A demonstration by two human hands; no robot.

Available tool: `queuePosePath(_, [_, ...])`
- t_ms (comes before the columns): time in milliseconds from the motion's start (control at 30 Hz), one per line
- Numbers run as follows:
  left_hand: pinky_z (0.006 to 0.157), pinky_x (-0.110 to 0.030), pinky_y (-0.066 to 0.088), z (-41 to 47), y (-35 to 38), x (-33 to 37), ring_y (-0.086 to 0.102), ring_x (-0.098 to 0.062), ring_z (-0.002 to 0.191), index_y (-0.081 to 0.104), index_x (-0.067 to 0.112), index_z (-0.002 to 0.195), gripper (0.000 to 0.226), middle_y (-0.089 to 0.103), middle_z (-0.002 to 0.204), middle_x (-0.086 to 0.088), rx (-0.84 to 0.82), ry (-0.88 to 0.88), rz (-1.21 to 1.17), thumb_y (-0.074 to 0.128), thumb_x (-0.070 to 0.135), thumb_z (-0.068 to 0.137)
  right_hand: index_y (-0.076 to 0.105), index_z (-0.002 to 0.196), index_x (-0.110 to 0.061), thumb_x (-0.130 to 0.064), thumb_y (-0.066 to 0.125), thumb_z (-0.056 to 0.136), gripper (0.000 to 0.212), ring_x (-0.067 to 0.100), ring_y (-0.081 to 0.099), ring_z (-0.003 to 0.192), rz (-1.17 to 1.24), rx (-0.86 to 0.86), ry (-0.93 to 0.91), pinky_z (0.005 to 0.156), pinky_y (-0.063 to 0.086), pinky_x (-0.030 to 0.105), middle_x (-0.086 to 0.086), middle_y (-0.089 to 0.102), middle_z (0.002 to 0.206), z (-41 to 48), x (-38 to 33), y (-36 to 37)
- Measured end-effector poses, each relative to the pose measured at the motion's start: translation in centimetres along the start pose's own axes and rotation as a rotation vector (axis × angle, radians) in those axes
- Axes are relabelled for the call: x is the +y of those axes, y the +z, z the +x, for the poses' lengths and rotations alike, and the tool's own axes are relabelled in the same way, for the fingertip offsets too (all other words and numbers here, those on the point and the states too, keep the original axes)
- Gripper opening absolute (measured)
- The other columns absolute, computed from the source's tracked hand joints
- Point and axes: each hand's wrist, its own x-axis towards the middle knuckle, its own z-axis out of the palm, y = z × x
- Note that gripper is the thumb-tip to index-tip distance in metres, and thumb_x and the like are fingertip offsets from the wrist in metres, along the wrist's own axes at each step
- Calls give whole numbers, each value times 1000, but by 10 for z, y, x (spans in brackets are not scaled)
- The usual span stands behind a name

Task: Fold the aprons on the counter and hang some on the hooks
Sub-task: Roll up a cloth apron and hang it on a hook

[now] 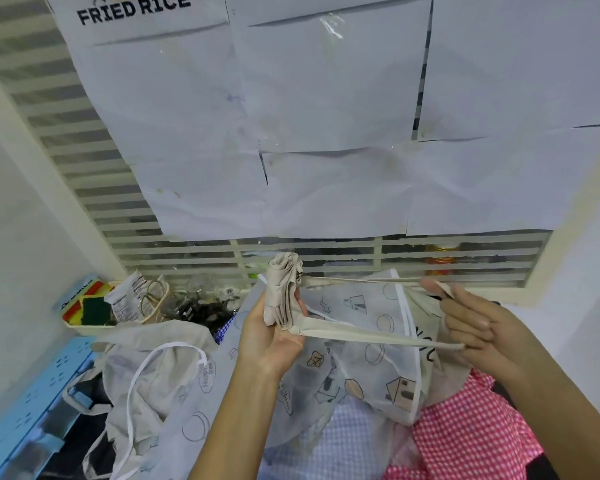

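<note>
My left hand [269, 332] grips a beige apron [283, 289] folded into a tight upright bundle, held above the counter. Two beige straps [378, 336] run taut from the bundle to my right hand [478, 327], which pinches their ends between thumb and fingers. Below lies a heap of loose aprons: a pale printed one [371, 362] with house and leaf drawings, a pink gingham one [465, 434] at the right, a light blue checked one [336, 445] and a grey one with white ties [153, 372] at the left. No hooks are in view.
A cream tray [94, 329] with sponges and a packet stands at the back left, beside glassware [201, 296]. A blue perforated rack [32, 403] runs along the left edge. Behind is a slatted window [326, 258] covered by white paper sheets.
</note>
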Motion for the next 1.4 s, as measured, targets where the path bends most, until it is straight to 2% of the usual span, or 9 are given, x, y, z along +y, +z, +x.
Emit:
queuePosePath(100, [85,-30,56,7,-2,6,72,-23,67,73,-2,84,22,73,85,-11,-1,9,-50,61,16,79,68,116,-16,-35,61,88,35,8,28,41,-737,272,54,47,21,24,-5,38,46,-5,-12,28])
queuePosePath(233, [105,-33,43,19,-10,9,68,-25,89,74,-3,90,27,71,98,-13,7,-61,-34,61,20,85,67,96,-40,-38,53,93,14,8,52,51,-1450,174,87,51,41,19,-1,59,61,0,-24,72])
queuePosePath(500, [59,-33,58,43,-3,-8,67,-25,70,66,1,98,21,70,82,-15,70,137,416,54,18,95,52,110,-34,-42,33,101,23,7,56,73,-2141,-179,222,68,45,21,-11,62,83,13,-33,115])
queuePosePath(633, [71,-33,58,46,-2,-23,68,-23,84,58,9,102,18,69,98,-13,131,406,1111,67,17,88,35,129,-39,-29,33,103,27,14,61,84,-2389,-389,206,71,51,32,-5,64,98,25,-26,124])
queuePosePath(767, [59,-17,49,36,7,-21,63,-6,77,52,26,119,40,62,94,5,-149,440,1423,67,12,86,38,136,-42,-37,35,102,35,6,55,67,-2113,-447,251,65,47,26,-10,63,83,41,-52,116])
queuePosePath(833, [52,-11,42,30,15,-19,57,4,63,59,19,115,33,62,81,11,-328,349,1401,61,2,87,41,137,-42,-31,42,101,38,7,51,51,-1713,-386,294,55,44,24,-7,64,73,49,-68,101])
queuePosePath(933, [64,-18,48,23,25,-15,64,-7,81,62,14,106,22,68,90,4,-486,229,1241,69,11,85,43,139,-34,-24,44,100,40,11,47,41,-1235,-314,335,47,41,25,7,66,72,56,-73,75])
queuePosePath(1267, [69,-26,53,24,35,-15,64,-14,80,68,21,86,29,68,86,0,-563,88,1083,77,21,58,65,99,-1,-31,70,84,34,1,28,25,-450,-53,352,27,16,14,-2,43,41,71,-57,25])
queuePosePath(1400, [65,-27,55,23,46,-5,67,-19,77,75,14,84,28,69,86,-8,-520,72,860,79,20,57,57,74,-8,-33,45,101,39,8,38,44,-80,-124,255,45,39,14,3,62,67,77,-41,0])
